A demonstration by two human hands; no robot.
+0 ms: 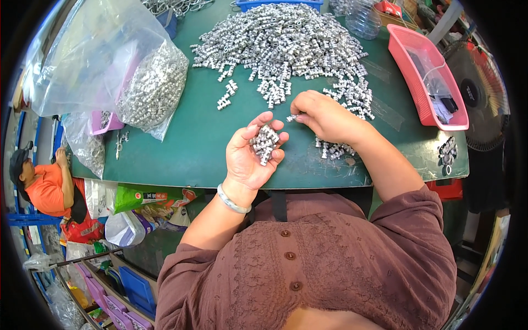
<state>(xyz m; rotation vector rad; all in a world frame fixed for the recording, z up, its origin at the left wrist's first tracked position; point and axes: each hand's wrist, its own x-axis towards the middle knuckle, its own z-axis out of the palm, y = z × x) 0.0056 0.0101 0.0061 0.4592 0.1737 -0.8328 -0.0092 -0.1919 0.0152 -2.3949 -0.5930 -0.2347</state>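
Observation:
My left hand (246,154) is palm up with its fingers curled around a handful of small ribbed silver metal fittings (265,144). Just beyond its fingertips, my right hand (324,117) pinches a single small silver fitting (292,117) between thumb and fingers. A large heap of the same fittings (280,41) covers the far middle of the green table (209,143), with loose ones trailing toward me. Under my right wrist lies a smaller cluster of fittings (334,149). A pair of loose clumps (227,94) sits left of the heap.
At left, a clear plastic bag (154,91) full of fittings stands by a purple basket (108,125). A pink basket (429,77) holds small items at right, near a black fan (476,93). Black and silver rings (448,154) lie at the right corner. Another person (49,190) is at far left.

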